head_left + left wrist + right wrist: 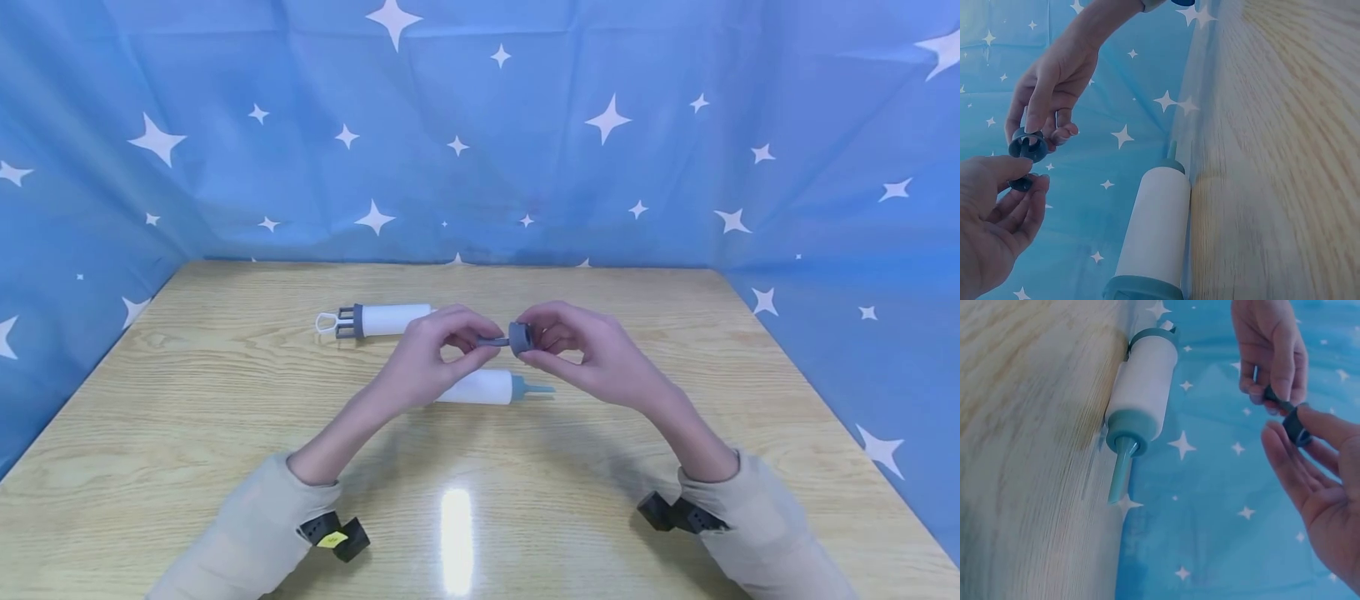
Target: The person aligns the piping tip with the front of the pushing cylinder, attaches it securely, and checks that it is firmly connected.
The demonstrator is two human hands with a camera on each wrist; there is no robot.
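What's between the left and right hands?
In the head view, a gray stem and cup-shaped collar span the gap: the left hand pinches the stem, the right hand holds the collar.

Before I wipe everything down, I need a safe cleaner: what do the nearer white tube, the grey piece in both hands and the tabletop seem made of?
Nearer white tube: probably plastic, satin-smooth; its surface looks evenly opaque with soft shading.
Grey piece: likely moulded plastic, perhaps rubber; smooth, uniformly coloured, with a hollow rim.
Tabletop: wood or wood-look laminate, glossy; grain lines and a bright reflection show.
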